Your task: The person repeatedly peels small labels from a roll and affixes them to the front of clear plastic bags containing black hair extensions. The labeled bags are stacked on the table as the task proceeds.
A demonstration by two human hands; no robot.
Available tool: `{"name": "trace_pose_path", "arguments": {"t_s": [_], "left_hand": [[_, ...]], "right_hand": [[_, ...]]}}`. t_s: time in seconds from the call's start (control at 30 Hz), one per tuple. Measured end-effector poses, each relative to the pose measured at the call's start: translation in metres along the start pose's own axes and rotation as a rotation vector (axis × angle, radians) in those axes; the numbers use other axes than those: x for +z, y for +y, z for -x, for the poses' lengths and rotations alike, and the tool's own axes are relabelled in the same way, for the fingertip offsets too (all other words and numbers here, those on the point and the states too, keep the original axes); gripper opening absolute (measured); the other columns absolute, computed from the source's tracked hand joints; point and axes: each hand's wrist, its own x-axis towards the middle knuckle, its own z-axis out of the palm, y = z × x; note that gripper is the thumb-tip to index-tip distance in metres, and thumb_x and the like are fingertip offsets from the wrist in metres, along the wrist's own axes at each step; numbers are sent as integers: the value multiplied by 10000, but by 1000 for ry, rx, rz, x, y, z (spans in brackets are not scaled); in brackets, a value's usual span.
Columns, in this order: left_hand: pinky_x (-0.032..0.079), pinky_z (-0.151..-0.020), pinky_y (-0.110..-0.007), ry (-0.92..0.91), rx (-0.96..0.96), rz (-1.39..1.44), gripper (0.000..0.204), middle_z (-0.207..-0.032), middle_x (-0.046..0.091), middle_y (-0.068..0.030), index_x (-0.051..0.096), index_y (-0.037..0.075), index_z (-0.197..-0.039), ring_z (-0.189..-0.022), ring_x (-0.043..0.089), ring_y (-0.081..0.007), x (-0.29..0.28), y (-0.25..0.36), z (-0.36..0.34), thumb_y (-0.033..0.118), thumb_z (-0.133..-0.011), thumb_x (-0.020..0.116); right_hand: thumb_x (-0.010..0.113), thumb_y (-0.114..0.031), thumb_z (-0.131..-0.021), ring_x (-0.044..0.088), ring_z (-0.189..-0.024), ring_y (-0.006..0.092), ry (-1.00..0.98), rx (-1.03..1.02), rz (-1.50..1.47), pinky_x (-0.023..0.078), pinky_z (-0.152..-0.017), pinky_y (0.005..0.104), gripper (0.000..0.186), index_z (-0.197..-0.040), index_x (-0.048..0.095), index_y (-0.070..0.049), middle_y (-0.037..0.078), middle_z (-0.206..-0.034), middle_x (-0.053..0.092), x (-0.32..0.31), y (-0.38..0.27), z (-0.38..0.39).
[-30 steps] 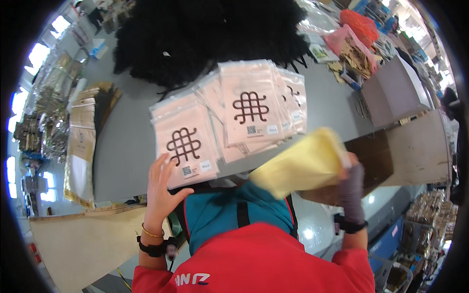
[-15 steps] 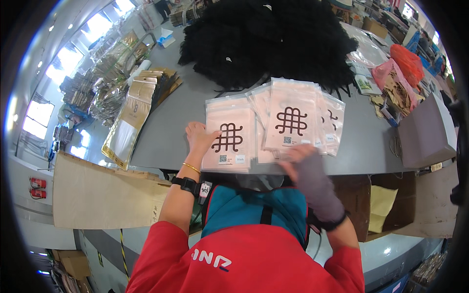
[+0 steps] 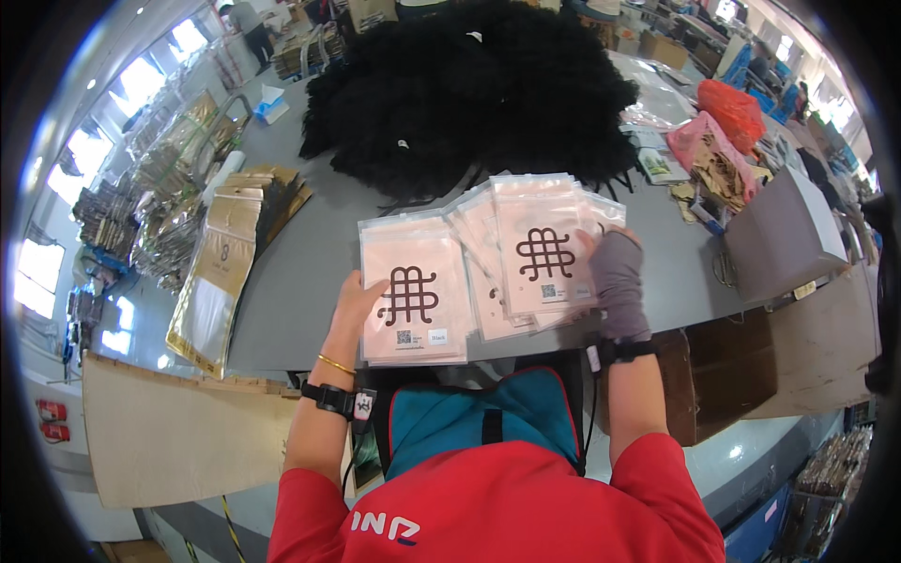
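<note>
Two piles of flat pink zip bags with a dark looped-line print lie on the grey table in front of me. My left hand grips the left edge of the neat left pile, thumb on top, the other fingers mostly hidden. At the fanned right pile, my right hand, in a grey fingerless sleeve, closes on the right edge with the thumb over the front bag. Beyond the bags rises a large heap of fluffy black goods with small white tags.
Gold and clear packaging bags lie on the table's left side. At the right are a red plastic bag, a pink bag of scraps and a pale carton flap. An open cardboard box stands below the right table edge.
My right hand has moved from the near edge of the right pile to its right side and closed there. My left hand stays at the left pile's edge. The whole view has shifted.
</note>
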Motion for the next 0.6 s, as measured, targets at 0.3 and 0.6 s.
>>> {"name": "trace_pose_path", "arguments": {"t_s": [0.3, 0.6], "left_hand": [[572, -946, -364, -61, 64, 130, 571, -1237, 676, -188, 489, -70, -1348, -1105, 691, -256, 35, -3, -16, -22, -850, 763], [533, -1046, -367, -78, 92, 124, 629, -1350, 650, -165, 468, -55, -1439, -1213, 653, -251, 39, -10, -25, -112, -857, 700]], "right_hand": [[841, -582, -822, 773, -833, 398, -454, 199, -320, 614, -767, 463, 719, -1055, 755, 93, 249, -946, 776, 23, -10, -36], [826, -373, -886, 784, -968, 332, -597, 192, -188, 638, -844, 416, 573, -1297, 702, 8, 199, -1080, 789, 62, -48, -51]]}}
